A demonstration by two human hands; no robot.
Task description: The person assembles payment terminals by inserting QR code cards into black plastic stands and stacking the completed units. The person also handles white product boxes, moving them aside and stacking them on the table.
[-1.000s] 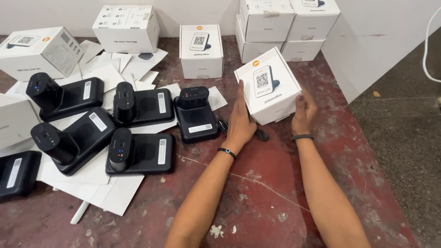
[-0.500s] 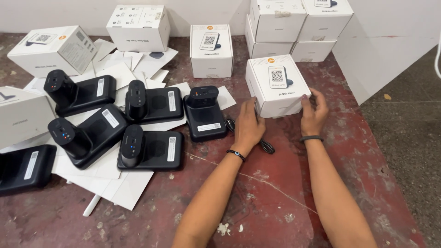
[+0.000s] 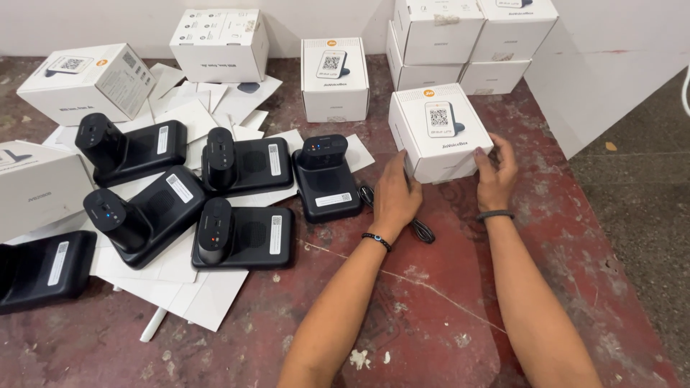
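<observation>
A white cardboard box with a device picture on its top sits on the red floor, gripped from both sides. My left hand presses its near-left side and my right hand presses its near-right side. A black cable lies on the floor just below my left hand. A black device with a round speaker end lies left of the cable.
Several more black devices lie on loose white paper sheets at left. Other white boxes stand around: one behind, a stack at back right, several at left. A white panel leans at right.
The box has turned from tilted to flat and square between both hands, and it sits lower by the floor. My view has shifted a little to the left.
</observation>
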